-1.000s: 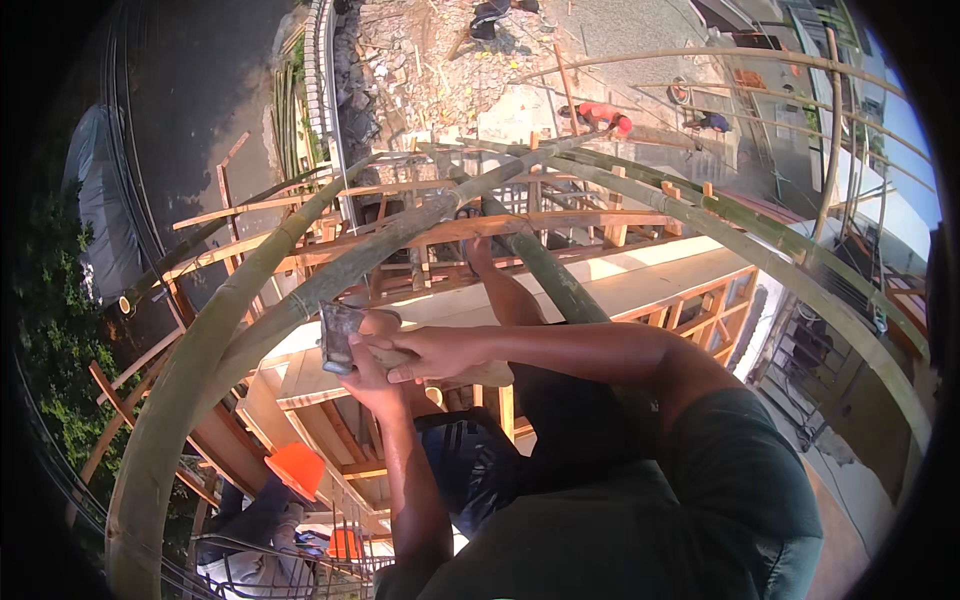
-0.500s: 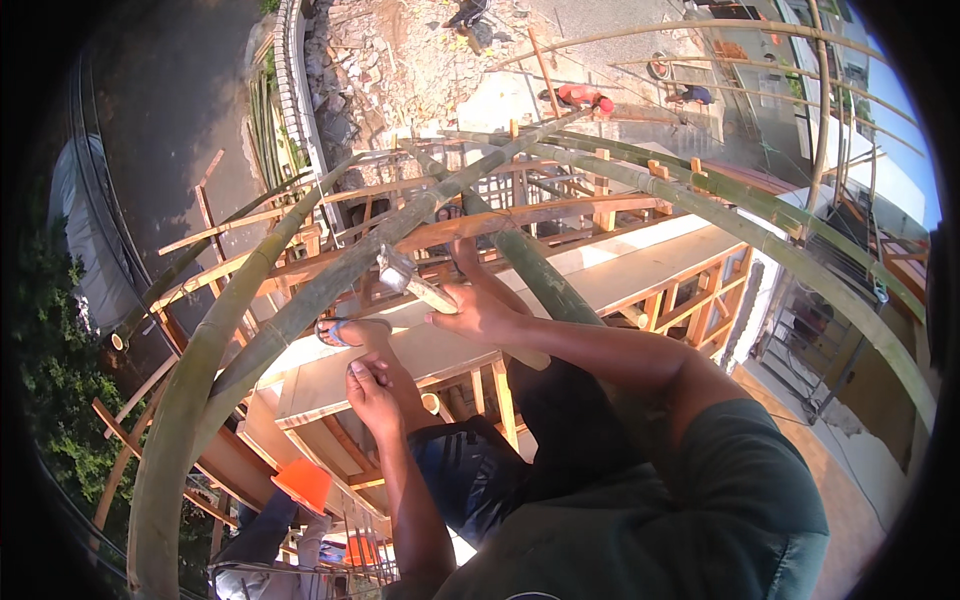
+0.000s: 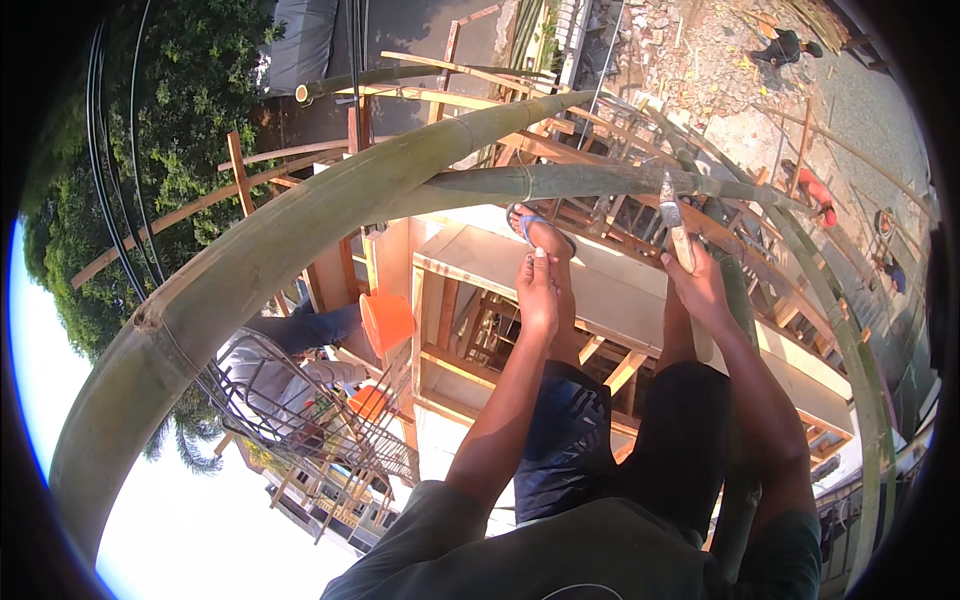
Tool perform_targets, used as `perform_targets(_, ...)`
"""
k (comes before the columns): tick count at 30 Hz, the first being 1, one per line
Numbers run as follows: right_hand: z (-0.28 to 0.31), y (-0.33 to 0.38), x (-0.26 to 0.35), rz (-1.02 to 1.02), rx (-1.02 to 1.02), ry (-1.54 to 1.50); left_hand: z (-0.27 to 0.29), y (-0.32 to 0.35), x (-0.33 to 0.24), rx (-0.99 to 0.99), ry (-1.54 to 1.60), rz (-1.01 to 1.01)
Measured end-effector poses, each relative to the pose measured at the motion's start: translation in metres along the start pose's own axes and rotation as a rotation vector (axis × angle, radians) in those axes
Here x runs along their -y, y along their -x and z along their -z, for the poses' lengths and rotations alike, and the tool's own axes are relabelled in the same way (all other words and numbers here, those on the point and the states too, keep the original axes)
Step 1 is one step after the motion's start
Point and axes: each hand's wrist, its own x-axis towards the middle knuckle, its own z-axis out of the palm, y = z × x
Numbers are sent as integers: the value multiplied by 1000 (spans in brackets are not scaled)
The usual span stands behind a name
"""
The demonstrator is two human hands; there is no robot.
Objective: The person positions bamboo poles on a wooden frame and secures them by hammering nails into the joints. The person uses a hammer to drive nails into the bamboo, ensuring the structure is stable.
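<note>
My right hand point(image 3: 703, 287) grips the wooden handle of a hammer point(image 3: 676, 228). Its metal head points up against a green horizontal bamboo pole point(image 3: 560, 182). My left hand point(image 3: 537, 296) is raised with its fingers drawn together, and I see nothing in it. It hovers just below my foot in a blue sandal point(image 3: 545, 236), which rests near that pole. A thick pale bamboo pole point(image 3: 300, 230) arcs across the left in front of me. My dark shorts and knees fill the lower middle.
A wooden formwork frame point(image 3: 600, 290) lies far below my legs. Below left are a person in an orange hard hat point(image 3: 386, 320) and a rebar cage point(image 3: 300, 420). Other people stand on rubble-strewn ground point(image 3: 815, 190) at right. Trees point(image 3: 180, 110) are at left.
The view has swung left. My right hand carried the hammer up to the green horizontal pole. My left hand, which held a small object one second ago, now shows nothing in it.
</note>
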Motion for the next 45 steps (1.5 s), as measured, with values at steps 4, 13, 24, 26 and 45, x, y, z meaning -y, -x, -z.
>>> perform_targets(4, -11, -10, -21, 29, -34, -83, -1, -17, 1, 70, 98, -50)
perform_targets(13, -14, 3, -12, -151, -5, -33, 2, 4, 23, 164, -64, -143)
perform_targets(24, -18, -8, -25, 39, -46, 68, 47, 38, 31, 228, -314, -69)
perform_targets(26, -16, -13, -17, -30, -44, 88, 48, 40, 29, 159, -297, -50)
perform_targets(45, -5, -5, -1, -143, 60, 209, 48, 33, 40, 172, -484, -168)
